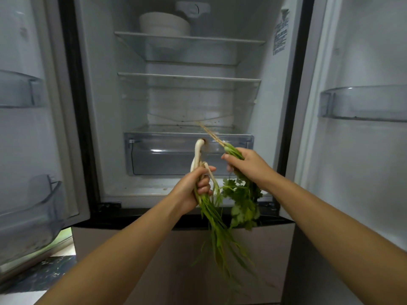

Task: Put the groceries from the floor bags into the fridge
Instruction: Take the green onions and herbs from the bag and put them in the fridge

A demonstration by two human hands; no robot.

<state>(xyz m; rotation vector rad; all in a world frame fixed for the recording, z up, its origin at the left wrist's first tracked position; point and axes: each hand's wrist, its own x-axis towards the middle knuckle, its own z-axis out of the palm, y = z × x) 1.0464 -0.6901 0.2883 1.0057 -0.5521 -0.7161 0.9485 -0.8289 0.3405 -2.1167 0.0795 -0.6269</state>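
A: Fridge [110,106] stands open, both doors swung wide. Two glass shelves [189,79] inside; white bowls [165,24] stacked on the top one. Clear drawer [189,155] at the bottom of the compartment, closed.

B: Hands?

A: Both arms reach forward from the lower edge of view, raised in front of the drawer. Left hand [193,186] sits lower, fingers curled tight round a bunch of spring onions [211,216] just below the white bulbs. Bulbs point up toward the drawer, green tops hang down past the wrist.

B: And the right?

A: Right hand [246,164] a little higher, back of the hand toward the camera, fingers closed round a bunch of coriander [242,199] near the roots. Roots stick up and to the left, above the thumb; leaves droop below the hand.

B: Do the bunches touch?

A: Leaves hang just beside the onion stalks; cannot tell if they touch. Hands themselves are apart.

B: Door racks?

A: Clear bins [363,104] on both doors. Dark patterned floor [44,274] shows at lower left.
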